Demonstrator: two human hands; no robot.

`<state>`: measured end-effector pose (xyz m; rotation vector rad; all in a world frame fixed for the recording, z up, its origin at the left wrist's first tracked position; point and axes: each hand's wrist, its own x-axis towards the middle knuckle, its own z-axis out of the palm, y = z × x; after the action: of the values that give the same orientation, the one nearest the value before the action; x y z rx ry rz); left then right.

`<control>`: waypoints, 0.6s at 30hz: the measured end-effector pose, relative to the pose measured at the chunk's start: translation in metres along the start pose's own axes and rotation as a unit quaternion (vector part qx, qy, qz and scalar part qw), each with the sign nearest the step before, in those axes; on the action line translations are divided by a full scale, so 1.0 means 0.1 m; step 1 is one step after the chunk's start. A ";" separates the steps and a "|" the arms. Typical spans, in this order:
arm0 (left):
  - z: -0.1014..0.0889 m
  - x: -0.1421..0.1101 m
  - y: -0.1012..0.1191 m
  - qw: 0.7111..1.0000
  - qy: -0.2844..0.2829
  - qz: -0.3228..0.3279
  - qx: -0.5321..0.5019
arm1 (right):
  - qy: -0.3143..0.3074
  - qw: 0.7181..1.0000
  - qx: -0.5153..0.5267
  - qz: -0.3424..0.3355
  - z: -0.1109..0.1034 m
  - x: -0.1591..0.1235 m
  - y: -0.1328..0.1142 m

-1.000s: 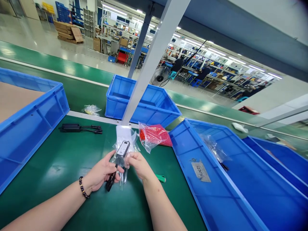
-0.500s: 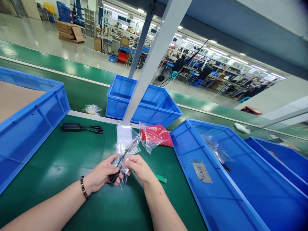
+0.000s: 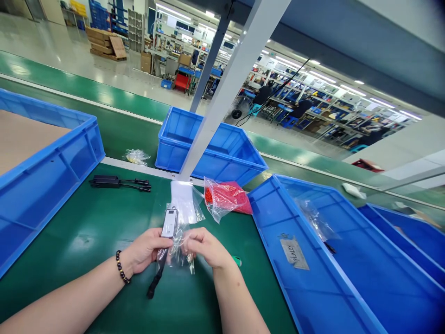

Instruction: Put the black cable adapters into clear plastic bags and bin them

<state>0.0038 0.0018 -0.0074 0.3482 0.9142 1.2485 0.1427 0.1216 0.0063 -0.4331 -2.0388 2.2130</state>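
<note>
My left hand (image 3: pixel 146 250) is closed around a small rectangular electronic module (image 3: pixel 170 223), thumb across its lower end. Its glossy face catches the light, and a black cable (image 3: pixel 155 283) hangs down toward me. Against the module's right side lies a crumpled clear plastic bag (image 3: pixel 180 253), pinched by my right hand (image 3: pixel 205 247). Whether the module is inside the bag I cannot tell. Just beyond my hands sits a stack of white and clear bags (image 3: pixel 183 199). A similar black module with cable tails (image 3: pixel 106 182) rests on the green mat to the left.
Blue bins stand at the left (image 3: pixel 52 155), the back (image 3: pixel 208 160) and the right (image 3: pixel 274 241). A white post (image 3: pixel 222 106) rises behind the bags. A red packet (image 3: pixel 231 197) lies beside it. Part of a green tool (image 3: pixel 237 261) shows past my right wrist.
The module has been turned: its glossy face now points up and away, and the cable end hangs toward me. My right hand has shifted slightly right with the bag.
</note>
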 end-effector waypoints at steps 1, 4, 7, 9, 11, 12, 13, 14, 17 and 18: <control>0.02 -0.01 0.00 1.000 0.000 -0.002 0.028 | 0.049 0.999 0.011 0.000 -0.01 0.03 0.02; 0.07 -0.04 -0.02 0.994 -0.003 -0.009 0.109 | 0.171 0.985 0.016 -0.011 0.00 0.11 0.08; 0.09 -0.04 -0.08 0.989 0.013 -0.008 0.149 | 0.225 0.974 0.016 -0.008 0.04 0.17 0.12; 0.09 -0.03 -0.10 0.988 0.024 -0.012 0.152 | 0.232 0.972 0.027 -0.012 0.05 0.17 0.12; 0.09 -0.02 -0.11 0.989 0.029 -0.014 0.145 | 0.224 0.974 0.030 -0.025 0.06 0.17 0.12; 0.08 -0.02 -0.11 0.989 0.033 -0.013 0.141 | 0.225 0.974 0.026 -0.032 0.06 0.16 0.12; 0.08 -0.01 -0.11 0.990 0.039 -0.008 0.135 | 0.233 0.972 0.017 -0.038 0.06 0.16 0.11; 0.08 -0.01 -0.11 0.991 0.047 -0.002 0.127 | 0.245 0.969 0.006 -0.041 0.06 0.16 0.11; 0.08 0.00 -0.10 0.992 0.073 0.012 0.099 | 0.256 0.965 -0.029 -0.044 0.08 0.16 0.12; 0.08 0.00 -0.10 0.993 0.079 0.009 0.092 | 0.249 0.967 -0.038 -0.047 0.09 0.17 0.12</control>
<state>0.0162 0.0008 -0.0094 0.4076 1.1675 1.2231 0.1258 0.1166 -0.0074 -0.7895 -1.8277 1.7466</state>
